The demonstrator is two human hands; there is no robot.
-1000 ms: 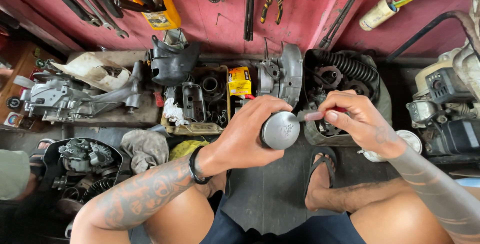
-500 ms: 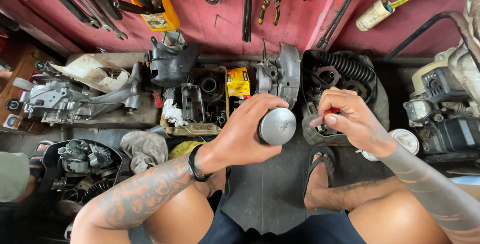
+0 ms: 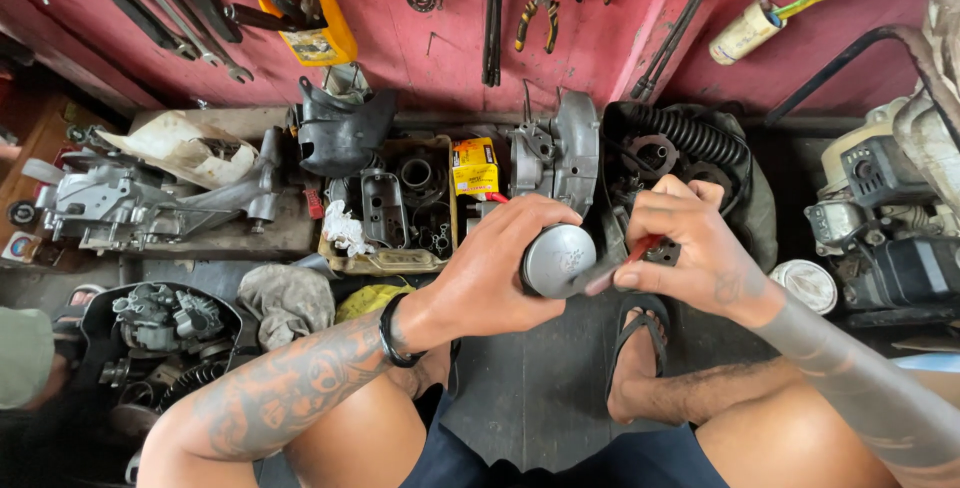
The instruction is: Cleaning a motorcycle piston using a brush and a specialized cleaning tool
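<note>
Your left hand (image 3: 500, 273) is clamped around a grey metal piston (image 3: 558, 260), held above your lap. Your right hand (image 3: 690, 248) pinches a red-handled tool (image 3: 640, 248) against its rim. Step in hand looks like scraping or prying; the next move calls for a steady grip.

Left hand (image 3: 495, 273) grips a piston (image 3: 558, 260); right hand (image 3: 690, 248) holds a red-handled tool (image 3: 640, 248).

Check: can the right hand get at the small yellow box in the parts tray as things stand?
Probably not right away. The right hand is closed on a red-handled tool at the round metal part held by the left hand. The yellow box lies uncovered behind the left hand.
</note>
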